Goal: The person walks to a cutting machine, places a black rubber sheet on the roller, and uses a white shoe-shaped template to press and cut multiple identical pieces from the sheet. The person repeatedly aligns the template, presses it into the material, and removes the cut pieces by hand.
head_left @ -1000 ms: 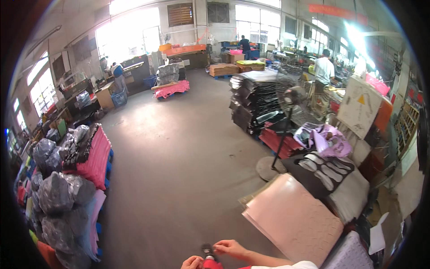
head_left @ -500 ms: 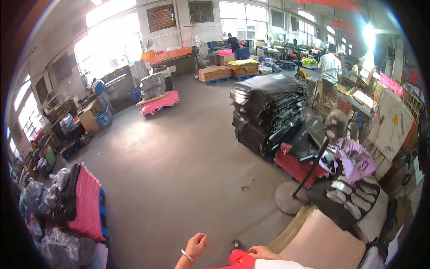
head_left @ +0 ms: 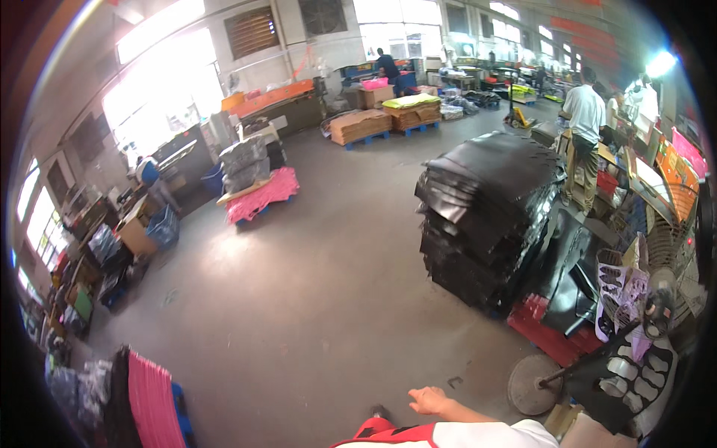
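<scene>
large workshop hall, grey concrete floor (head_left: 314, 299), bright windows along the far wall. only one of the wearer's hands is in view at the lower edge: the right hand (head_left: 432, 401), reaching leftward over bare floor, arm in a white sleeve with a red and black garment (head_left: 381, 433) just below it. its fingers (head_left: 415, 407) are loosely spread and released, holding nothing. left hand not visible, so its state cannot be told.

progress, judged: no piece is in hand and nothing lies under the palm, so handling has not begun here; any pick-up is yet to do.

nearest things: round base of a standing fan (head_left: 534, 383) on the floor to the right, near the hand but apart from it; a black sheet with white cut-out shapes (head_left: 627, 377) beyond that.

counts: one tall stack of black sheets (head_left: 485, 216); two pink piles, one mid-floor (head_left: 261, 196), one at lower left (head_left: 149, 399); three people at the far and right benches; two pallets of brown board by the back wall.
</scene>
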